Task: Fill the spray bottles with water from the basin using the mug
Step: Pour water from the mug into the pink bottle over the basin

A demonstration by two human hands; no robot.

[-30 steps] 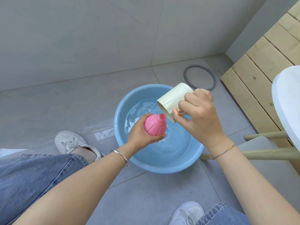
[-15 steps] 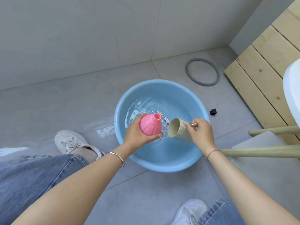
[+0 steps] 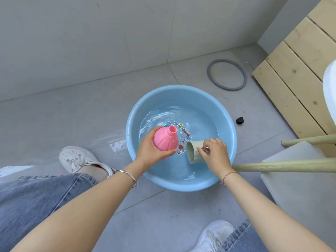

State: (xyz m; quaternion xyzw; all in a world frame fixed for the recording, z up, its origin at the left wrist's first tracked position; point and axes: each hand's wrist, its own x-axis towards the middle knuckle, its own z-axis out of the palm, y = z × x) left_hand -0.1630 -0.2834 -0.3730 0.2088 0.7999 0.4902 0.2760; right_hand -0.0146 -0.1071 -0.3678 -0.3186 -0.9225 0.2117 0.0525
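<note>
A light blue basin [image 3: 231, 124] with shallow water stands on the grey floor tiles. My left hand [image 3: 151, 150] grips a pink spray bottle [image 3: 165, 140] with no spray head, its open neck pointing up and away over the water. My right hand [image 3: 215, 154] holds a pale green mug [image 3: 193, 151] by its metal handle. The mug lies on its side low in the basin, its mouth turned left toward the bottle.
A grey rubber ring [image 3: 227, 74] lies on the floor behind the basin. A small black cap [image 3: 240, 120] sits right of the basin. Wooden slats [image 3: 294, 70] and pale stool legs [image 3: 283, 167] stand at the right. My white shoes [image 3: 76, 158] flank the basin.
My right hand has lowered the mug from above the bottle's neck down into the basin and tipped it sideways. The left hand kept the pink bottle in about the same place.
</note>
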